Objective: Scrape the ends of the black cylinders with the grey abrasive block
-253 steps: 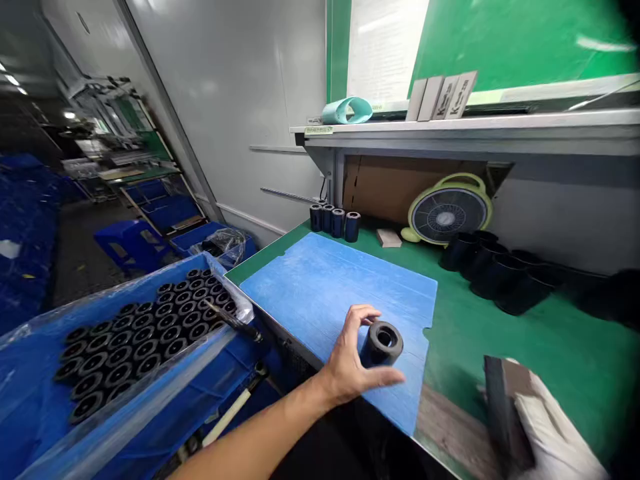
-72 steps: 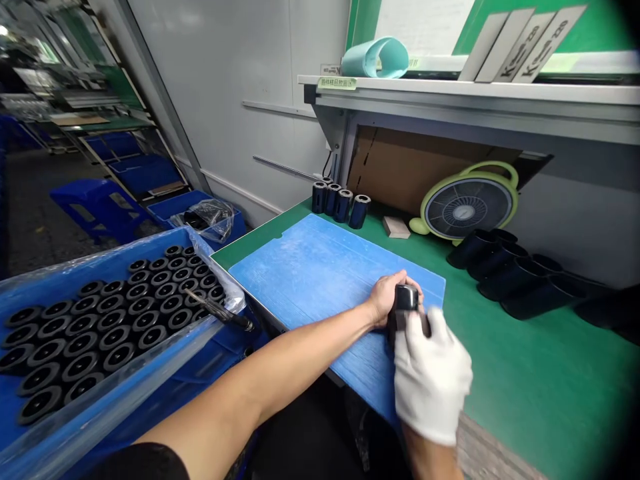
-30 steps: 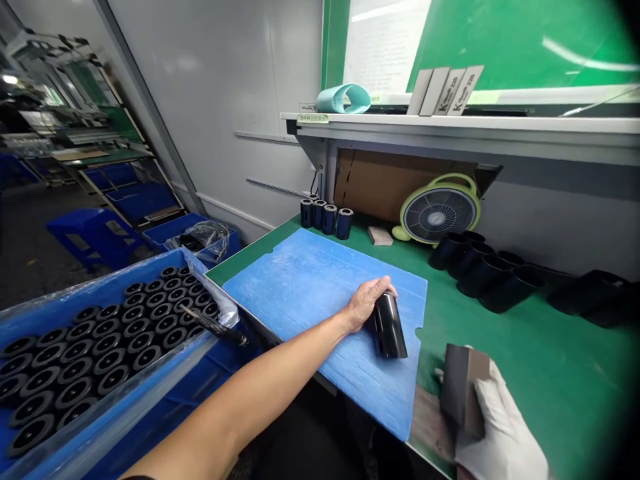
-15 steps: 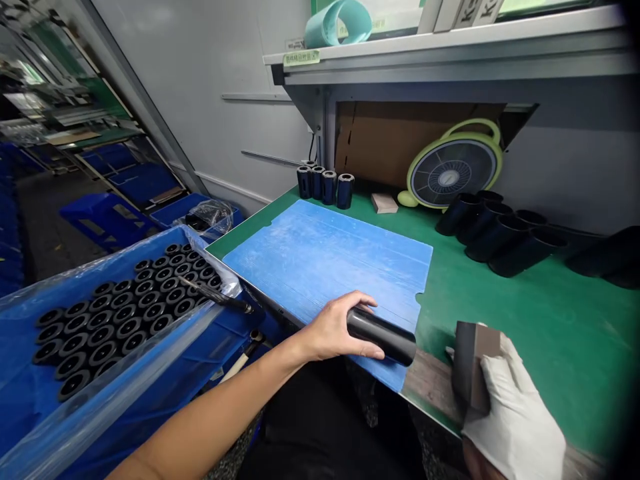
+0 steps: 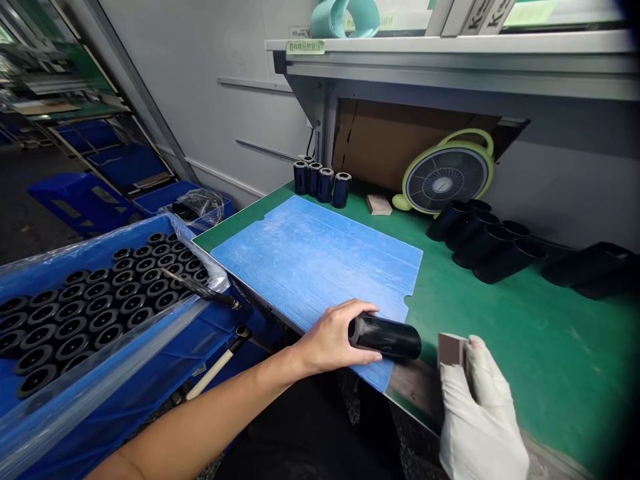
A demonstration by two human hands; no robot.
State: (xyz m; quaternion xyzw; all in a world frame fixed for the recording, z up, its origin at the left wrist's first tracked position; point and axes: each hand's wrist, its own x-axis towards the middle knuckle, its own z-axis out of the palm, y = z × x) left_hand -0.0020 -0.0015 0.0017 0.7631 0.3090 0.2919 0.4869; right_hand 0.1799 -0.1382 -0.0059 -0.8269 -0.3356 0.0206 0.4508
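Beyond left hand's grip on black cylinder: open passage over blue sheet. Right of grip: block in gloved right hand obstructs, narrow gap between. Beyond right hand: room over green bench, bounded farther back by tilted dark tubes. Far beyond grip: upright tubes, fan; shelf overhangs. Left of grip: blue crate.

Green benchtop: blue sheet flat, L side; short dk cyls upright nr far L corner; sm. pale block; green-rimmed fan; wider blk cyls along back. Shelf: teal roll, gray boxes.
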